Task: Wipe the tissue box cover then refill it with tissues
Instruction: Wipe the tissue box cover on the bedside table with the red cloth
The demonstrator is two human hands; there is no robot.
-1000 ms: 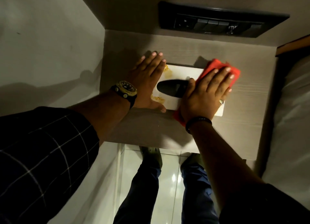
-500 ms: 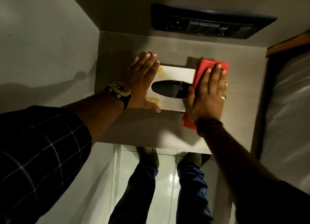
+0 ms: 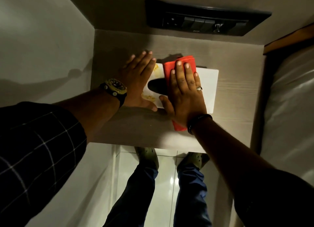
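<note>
A white tissue box cover with a dark oval slot lies flat on a pale wooden bedside table. Yellowish stains mark its left end. My left hand lies flat with spread fingers on the cover's left end, holding it down. My right hand presses a folded red cloth flat onto the middle of the cover, partly over the slot. The cloth sticks out beyond my fingertips and under my wrist. No tissues are visible.
A black switch and socket panel is on the wall behind the table. A wall closes the left side. A bed with white sheets lies to the right. My legs and shoes stand on glossy floor tiles below the table's front edge.
My right hand has slid the red cloth leftward from the cover's right end to its middle, uncovering the right end. My left hand has stayed on the left end.
</note>
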